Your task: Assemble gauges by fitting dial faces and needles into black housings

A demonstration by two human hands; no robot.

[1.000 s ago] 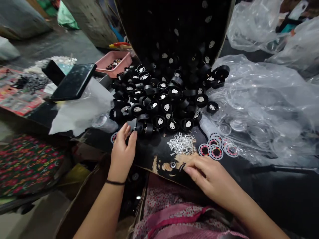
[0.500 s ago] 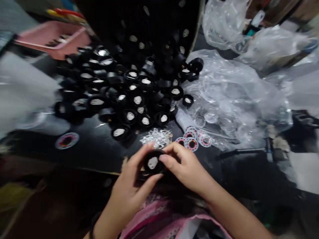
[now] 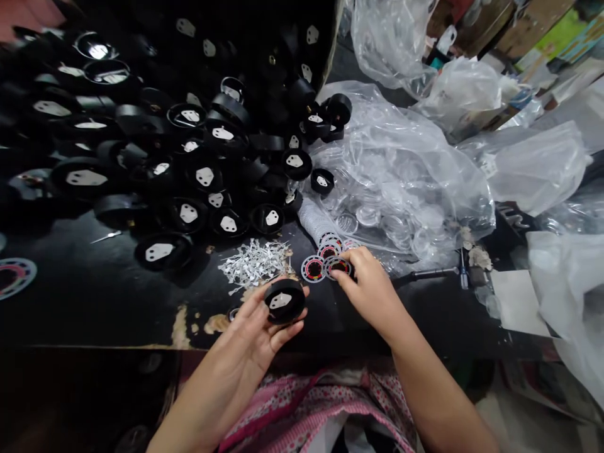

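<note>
My left hand point(image 3: 257, 327) grips a round black gauge housing point(image 3: 285, 302) with a pale plate inside, its open face turned up toward me. To the right, my right hand point(image 3: 370, 286) pinches the edge of a printed dial disc point(image 3: 336, 268) with thumb and fingers. Beside it lie other dial discs point(image 3: 312, 269), spread from a long leaning stack point(image 3: 312, 220). A heap of small white pointers point(image 3: 257, 263) lies on the dark table point(image 3: 113, 314) just beyond my left hand.
Many black housings point(image 3: 189, 214) are piled at the left and back, spilling from a large dark container. A clear plastic bag of transparent round covers point(image 3: 396, 182) sits to the right. Near it lies a screwdriver point(image 3: 464, 274). Another dial disc point(image 3: 16, 277) rests at far left.
My right hand has left the housing and moved right to the dial discs, where it now pinches one. My left hand still holds the housing. The view has shifted right.
</note>
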